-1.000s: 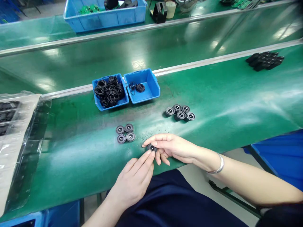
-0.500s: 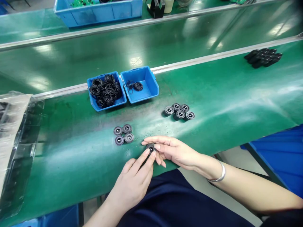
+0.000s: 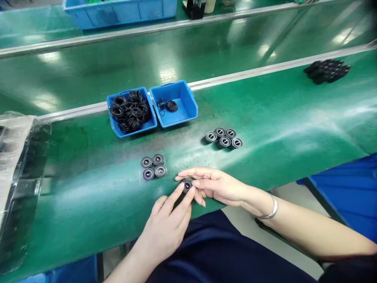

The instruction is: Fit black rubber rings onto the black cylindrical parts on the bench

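Near the table's front edge, a round black cap-like part (image 3: pixel 187 184) with a slotted centre is held between both hands. My left hand (image 3: pixel 169 220) is closed on its near side, fingertips pressing the rim. Around its right and far sides curls my right hand (image 3: pixel 216 186), thumb on the rim; some of its fingers are partly hidden. Just left of the hands lie several similar black round parts (image 3: pixel 153 167) in a tight cluster. Farther back and to the right, several taller black cylinders (image 3: pixel 224 138) with slotted tops stand together.
A blue bin (image 3: pixel 118 133) holds bundles of black rings; the blue bin beside it (image 3: pixel 188 106) holds a few. More black parts (image 3: pixel 326 71) stand at the far right. Clear plastic trays (image 3: pixel 32 177) lie at the left. A large blue crate (image 3: pixel 123 15) is beyond the rail.
Both hands stay around the black part, with the left fingertips shifted slightly apart on its rim and more of its top showing. The camera view has moved a little.
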The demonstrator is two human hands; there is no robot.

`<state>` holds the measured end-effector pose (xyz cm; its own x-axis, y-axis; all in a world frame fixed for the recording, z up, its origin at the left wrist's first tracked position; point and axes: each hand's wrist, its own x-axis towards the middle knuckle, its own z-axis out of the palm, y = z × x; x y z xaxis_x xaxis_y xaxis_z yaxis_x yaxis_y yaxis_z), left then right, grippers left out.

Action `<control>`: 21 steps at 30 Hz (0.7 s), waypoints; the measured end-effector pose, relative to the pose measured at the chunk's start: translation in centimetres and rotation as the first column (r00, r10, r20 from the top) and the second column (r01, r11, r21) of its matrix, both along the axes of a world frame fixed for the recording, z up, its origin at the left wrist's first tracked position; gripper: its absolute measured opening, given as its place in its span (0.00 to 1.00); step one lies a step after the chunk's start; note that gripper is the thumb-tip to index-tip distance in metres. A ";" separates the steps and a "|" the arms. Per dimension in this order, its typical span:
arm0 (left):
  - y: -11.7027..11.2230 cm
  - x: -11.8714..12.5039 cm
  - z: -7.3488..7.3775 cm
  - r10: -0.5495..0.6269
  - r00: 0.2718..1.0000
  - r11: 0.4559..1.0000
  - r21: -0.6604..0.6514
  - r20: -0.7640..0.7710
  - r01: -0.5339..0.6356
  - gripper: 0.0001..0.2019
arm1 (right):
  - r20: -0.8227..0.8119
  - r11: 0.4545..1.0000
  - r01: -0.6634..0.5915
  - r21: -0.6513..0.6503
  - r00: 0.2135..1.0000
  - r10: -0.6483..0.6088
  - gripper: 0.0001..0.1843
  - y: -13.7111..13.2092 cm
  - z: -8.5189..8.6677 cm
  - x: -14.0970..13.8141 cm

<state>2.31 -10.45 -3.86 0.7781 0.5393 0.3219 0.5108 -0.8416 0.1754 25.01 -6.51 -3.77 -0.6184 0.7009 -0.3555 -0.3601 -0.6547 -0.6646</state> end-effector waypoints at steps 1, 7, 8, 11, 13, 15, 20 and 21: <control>0.0 -0.1 0.0 -0.008 1.000 1.000 0.001 0.005 0.008 0.16 | -0.010 1.000 -0.002 0.003 1.000 0.002 0.20 0.0 -0.1 0.1; 0.0 -0.7 0.0 -0.061 0.997 0.998 -0.008 0.054 0.061 0.15 | -0.023 1.000 0.027 0.014 0.999 -0.027 0.18 0.1 -0.1 0.1; 0.0 -0.7 0.0 -0.051 0.997 0.999 -0.005 0.055 0.051 0.15 | -0.020 0.999 0.042 0.010 0.999 -0.042 0.16 0.1 -0.1 0.0; -0.1 -0.5 -0.1 -0.028 0.999 1.000 0.010 0.044 0.027 0.15 | 0.003 0.997 0.077 0.002 0.997 -0.077 0.13 0.3 0.1 -0.3; -0.1 -0.4 -0.1 -0.023 0.999 1.000 0.012 0.028 0.023 0.15 | 0.046 0.999 0.052 0.006 0.998 -0.052 0.13 0.4 0.3 -0.6; -0.1 -0.3 -0.1 -0.018 1.000 1.000 0.014 0.015 0.017 0.15 | 0.114 0.999 0.008 0.032 0.993 -0.012 0.13 0.4 0.3 -0.9; -0.3 -0.3 -0.2 -0.018 1.000 1.000 0.025 0.013 0.018 0.14 | 0.259 0.993 -0.025 0.118 0.966 -0.007 0.11 0.1 0.2 -1.5; -0.3 -0.3 -0.2 -0.019 1.000 1.000 0.018 0.005 0.019 0.14 | 0.244 0.993 -0.017 0.113 0.970 -0.011 0.11 0.1 0.1 -1.5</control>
<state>1.98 -10.77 -4.11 0.7868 0.5183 0.3351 0.4936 -0.8544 0.1627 23.51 -6.45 -3.63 -0.5253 0.7436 -0.4138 -0.1761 -0.5707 -0.8020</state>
